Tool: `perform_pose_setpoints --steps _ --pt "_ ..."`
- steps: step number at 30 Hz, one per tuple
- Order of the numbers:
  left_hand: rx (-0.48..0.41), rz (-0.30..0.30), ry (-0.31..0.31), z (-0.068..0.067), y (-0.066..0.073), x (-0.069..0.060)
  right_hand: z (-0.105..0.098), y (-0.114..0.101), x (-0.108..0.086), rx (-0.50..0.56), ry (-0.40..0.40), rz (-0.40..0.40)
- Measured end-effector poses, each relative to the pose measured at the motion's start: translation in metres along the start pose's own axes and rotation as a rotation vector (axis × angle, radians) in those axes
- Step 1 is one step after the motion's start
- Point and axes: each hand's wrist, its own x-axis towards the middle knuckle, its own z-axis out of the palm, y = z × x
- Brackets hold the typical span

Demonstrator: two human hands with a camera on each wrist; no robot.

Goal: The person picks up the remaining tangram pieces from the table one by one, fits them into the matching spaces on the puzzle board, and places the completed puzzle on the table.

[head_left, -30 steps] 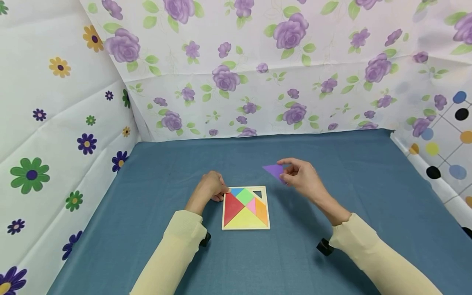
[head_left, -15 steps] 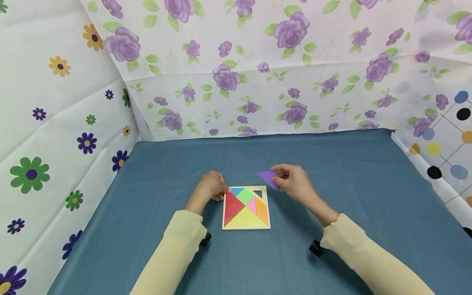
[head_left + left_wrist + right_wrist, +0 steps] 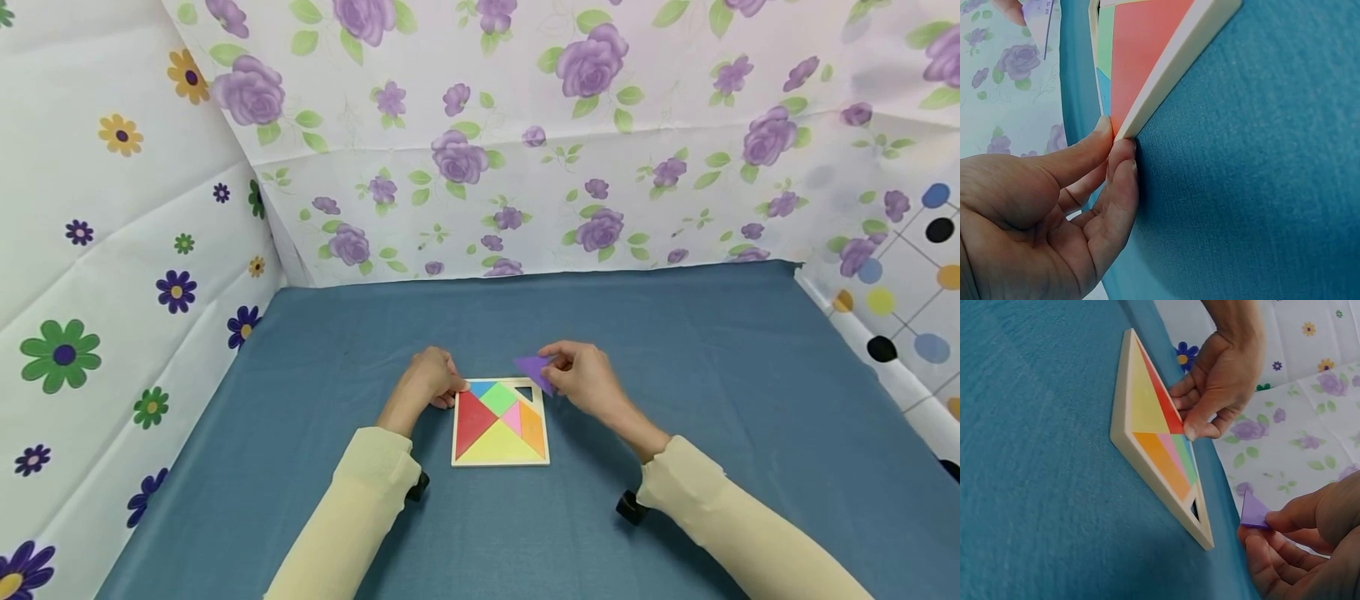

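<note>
A square wooden tangram tray (image 3: 500, 465) lies on the blue cloth with red, yellow, green, blue, pink and orange pieces set in it. Its far right corner has a bare spot with a dark triangular opening (image 3: 527, 393). My left hand (image 3: 429, 382) pinches the far left corner, thumb on top and fingers below, as the left wrist view shows. In my right hand (image 3: 588, 382) a purple triangle piece (image 3: 531, 367) is pinched between thumb and fingers. That piece is held just beyond the tray's far right corner, raised off the cloth in the right wrist view (image 3: 1254, 512).
Blue cloth (image 3: 360, 333) covers the tabletop around the tray. A white sheet with purple roses (image 3: 457, 158) hangs behind. Flowered sheeting (image 3: 135, 292) stands at the left, and a dotted sheet (image 3: 911, 317) at the right.
My right hand has moved left and nearer with the purple triangle piece, closer to the tray's far right corner. The left hand and the tray have stayed in place.
</note>
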Motion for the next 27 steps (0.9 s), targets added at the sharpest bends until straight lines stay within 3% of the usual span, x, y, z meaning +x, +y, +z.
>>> perform_pose_setpoints --steps 11,27 --pt "-0.001 -0.001 0.005 -0.001 0.000 0.000 0.010 0.005 0.004 -0.017 0.004 -0.023" --pt "0.006 -0.018 -0.005 -0.001 0.001 0.000 0.022 0.005 0.006 -0.046 -0.017 0.004"
